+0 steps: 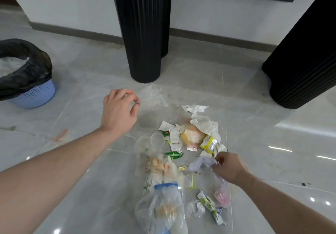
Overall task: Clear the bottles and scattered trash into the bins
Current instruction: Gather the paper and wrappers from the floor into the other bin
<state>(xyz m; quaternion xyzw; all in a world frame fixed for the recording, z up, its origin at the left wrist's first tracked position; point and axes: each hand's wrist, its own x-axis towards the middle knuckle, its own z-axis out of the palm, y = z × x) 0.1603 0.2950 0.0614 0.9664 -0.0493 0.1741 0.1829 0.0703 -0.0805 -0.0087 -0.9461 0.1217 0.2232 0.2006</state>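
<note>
Scattered trash lies on the grey floor in front of me: crumpled white paper [203, 122], a yellow food packet [192, 136], a clear lid [157, 139], green wrappers and a clear plastic bag [161, 208] with a blue strip. My right hand [230, 166] pinches a crumpled pale purple wrapper [200, 163] at the pile's right side. My left hand [119, 110] hovers left of a clear plastic film [154, 95], fingers loosely curled, holding nothing I can see. A blue basket bin [36, 95] with a black liner stands at the far left.
Two black ribbed columns rise from the floor, one [145, 33] just beyond the pile, another [305, 61] at the right. A white wall with a dark skirting runs behind. A flat clear bag with orange print [58, 139] lies under my left forearm.
</note>
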